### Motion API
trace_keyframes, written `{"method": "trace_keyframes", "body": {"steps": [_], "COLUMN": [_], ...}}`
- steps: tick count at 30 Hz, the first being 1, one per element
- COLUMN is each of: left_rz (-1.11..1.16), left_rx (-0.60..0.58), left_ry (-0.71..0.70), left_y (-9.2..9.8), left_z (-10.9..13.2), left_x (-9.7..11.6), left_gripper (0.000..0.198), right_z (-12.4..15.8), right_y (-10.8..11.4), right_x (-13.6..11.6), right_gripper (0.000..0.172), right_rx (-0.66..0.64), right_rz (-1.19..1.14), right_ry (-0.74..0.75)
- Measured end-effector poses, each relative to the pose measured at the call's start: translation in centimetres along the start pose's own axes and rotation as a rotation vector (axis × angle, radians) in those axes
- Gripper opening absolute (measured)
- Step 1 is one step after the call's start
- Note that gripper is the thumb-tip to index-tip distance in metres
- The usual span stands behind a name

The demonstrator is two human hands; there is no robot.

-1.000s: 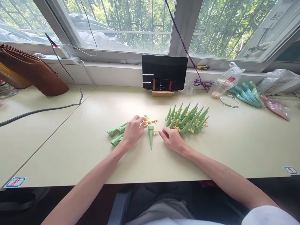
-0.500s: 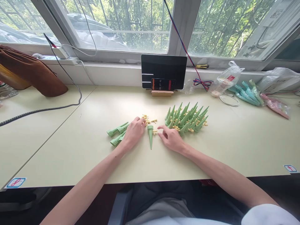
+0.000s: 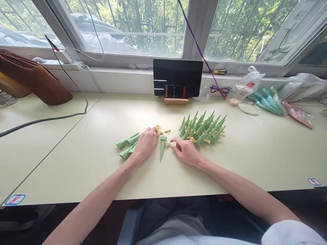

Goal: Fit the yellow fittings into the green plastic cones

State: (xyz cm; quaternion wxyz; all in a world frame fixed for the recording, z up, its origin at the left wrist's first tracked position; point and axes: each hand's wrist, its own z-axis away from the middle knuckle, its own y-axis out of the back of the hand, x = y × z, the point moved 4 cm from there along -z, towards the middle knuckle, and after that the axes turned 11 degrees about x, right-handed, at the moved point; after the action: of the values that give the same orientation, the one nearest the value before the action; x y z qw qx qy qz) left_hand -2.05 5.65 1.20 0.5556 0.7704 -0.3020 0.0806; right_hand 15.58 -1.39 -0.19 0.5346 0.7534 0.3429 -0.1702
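A green plant-watering spike (image 3: 162,148) lies between my hands, its narrow tip toward me. Just right of its cap is a small yellow valve (image 3: 168,144). My right hand (image 3: 187,152) rests on the table, thumb and forefinger apart by that valve's outer end. The curled fingers of my left hand (image 3: 147,144) reach the edge of a small heap of yellow valves (image 3: 157,127); what is between the fingertips is hidden. Several green spikes without valves (image 3: 124,143) lie beside and partly behind my left hand. To the right, many spikes with yellow valves (image 3: 204,127) stand massed together.
A dark tablet (image 3: 178,73) and a phone showing a timer (image 3: 177,92) lean at the back. Plastic bags (image 3: 246,85) and blue-green packets (image 3: 267,102) lie at the back right. A black cable (image 3: 51,118) crosses the left side, near a brown bag (image 3: 38,80).
The middle spike's tip has swung slightly left. My right fingertips are a little closer to the valve beside it. My left hand stays nearly still.
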Motion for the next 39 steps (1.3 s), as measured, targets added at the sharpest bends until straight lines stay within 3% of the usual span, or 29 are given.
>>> {"method": "trace_keyframes", "body": {"steps": [17,25,33,39], "left_rz": [-0.001,-0.025,0.015,0.195], "left_rx": [-0.053,-0.001,0.149,0.289], "left_ry": [0.054,0.034,-0.050,-0.138], "left_y": [0.1,0.1,1.1,1.6], "left_z": [0.2,0.2,0.2,0.2], "left_x": [0.3,0.4,1.2,1.5], "left_gripper": [0.007,0.010,0.013,0.013], "right_z": [0.0,-0.1,-0.1,-0.1], "right_y": [0.0,0.0,0.1,0.0], "right_x": [0.1,-0.1,-0.5,-0.5], "right_gripper": [0.022,0.030,0.049,0.050], "right_rx": [-0.020,-0.057,-0.127,-0.134], "right_rz": [0.028,0.077,0.177,0.167], "right_ry": [0.013,0.038,0.091,0.084]}}
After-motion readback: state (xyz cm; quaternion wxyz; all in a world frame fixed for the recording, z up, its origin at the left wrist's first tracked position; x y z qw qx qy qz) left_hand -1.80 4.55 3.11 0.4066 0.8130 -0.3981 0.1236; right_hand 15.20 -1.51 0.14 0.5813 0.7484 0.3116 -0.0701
